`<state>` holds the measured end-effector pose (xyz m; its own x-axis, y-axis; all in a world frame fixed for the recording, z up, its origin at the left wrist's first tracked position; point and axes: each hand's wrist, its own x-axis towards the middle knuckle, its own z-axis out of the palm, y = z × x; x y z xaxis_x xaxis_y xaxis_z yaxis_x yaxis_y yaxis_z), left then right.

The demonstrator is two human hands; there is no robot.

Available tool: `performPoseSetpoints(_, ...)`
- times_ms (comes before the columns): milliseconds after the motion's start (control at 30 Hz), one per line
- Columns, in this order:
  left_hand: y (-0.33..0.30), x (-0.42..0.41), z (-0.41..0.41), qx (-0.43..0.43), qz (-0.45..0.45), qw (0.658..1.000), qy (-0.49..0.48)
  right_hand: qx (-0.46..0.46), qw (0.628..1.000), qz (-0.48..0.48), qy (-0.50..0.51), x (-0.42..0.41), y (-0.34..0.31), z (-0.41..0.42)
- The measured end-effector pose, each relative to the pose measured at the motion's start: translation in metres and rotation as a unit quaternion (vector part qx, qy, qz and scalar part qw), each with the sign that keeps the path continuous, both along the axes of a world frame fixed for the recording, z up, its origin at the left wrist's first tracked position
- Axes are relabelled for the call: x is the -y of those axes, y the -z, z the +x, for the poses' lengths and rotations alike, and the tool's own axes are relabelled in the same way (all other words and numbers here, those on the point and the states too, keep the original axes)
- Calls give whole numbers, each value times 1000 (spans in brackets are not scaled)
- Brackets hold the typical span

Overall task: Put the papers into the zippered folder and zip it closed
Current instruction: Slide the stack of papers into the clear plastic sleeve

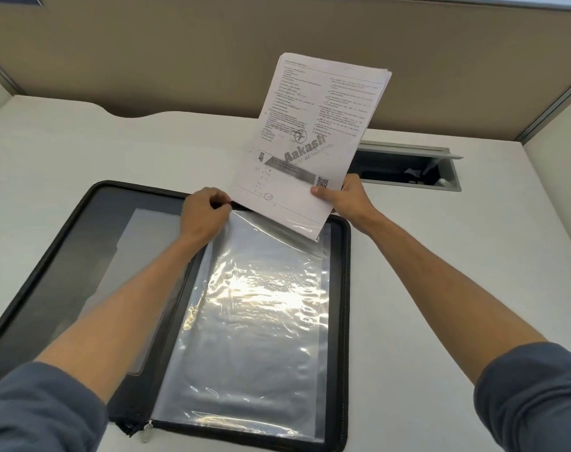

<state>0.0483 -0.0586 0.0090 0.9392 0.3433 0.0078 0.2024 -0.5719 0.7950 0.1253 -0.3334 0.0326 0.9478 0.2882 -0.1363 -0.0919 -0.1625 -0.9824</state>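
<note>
One desk (440,288), white, with a notch cut in its far edge at left. One tan partition wall (180,60) behind it with metal trim; side panels left and right. One cable hatch (408,168) recessed in the desk at far right, lid tipped up, dark stuff inside, can't make out what.

One zippered folder (341,321), black, lying open flat on the desk, both halves up. Zipper runs round the edge; zipper end sits at the near edge by the spine. Left half: dark panel with a clear pocket. Right half: clear plastic sleeves (255,321), at least one, count unclear, glare across the middle.

One stack of papers (310,135), several sheets, exact count unreadable. Printed text in two columns, grey logo, QR code near the bottom, some handwriting. Stack is tilted up, top leaning away toward the wall, bottom edge at the far end of the folder's right half. Its lower right corner is tucked behind the top edge of the sleeve; most of the stack stands outside it.

Two hands, grey sleeves pushed up the forearms.
- Right hand (346,197): grasping the papers at the lower right, thumb on the front, fingers behind.
- Left hand (206,213): fingers curled, pinching the top edge of the sleeve at its far left corner, just beside the papers' bottom left corner.
</note>
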Motion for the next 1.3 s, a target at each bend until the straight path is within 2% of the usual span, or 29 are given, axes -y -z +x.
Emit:
performPoseSetpoints(133, 7, -1, -13, 2, 83, 990, 116, 12, 1000, -15, 2, -1, -2, 0)
performPoseSetpoints(267, 8, 1, -13, 66, 104, 983, 136, 22, 1000, -19, -3, -2, -6, -1)
performPoseSetpoints(400, 6, 0, -14, 69, 119, 981, 134, 28, 999, -22, -21, -4, -11, -3)
performPoseSetpoints(833, -12, -2, 6, -10, 91, 973, 212, 50, 996, -54, -41, -7, -21, 3)
performPoseSetpoints(933, -17, -5, 12, -42, 151, 955, 250, 53, 995, -64, -47, -5, -23, 6)
performPoseSetpoints(1033, -23, -10, 17, -69, 213, 942, 249, 53, 995, -72, -52, -6, -22, 7)
performPoseSetpoints(1300, -27, -23, 15, -83, 231, 943, 224, 41, 994, -64, -74, -8, -21, 9)
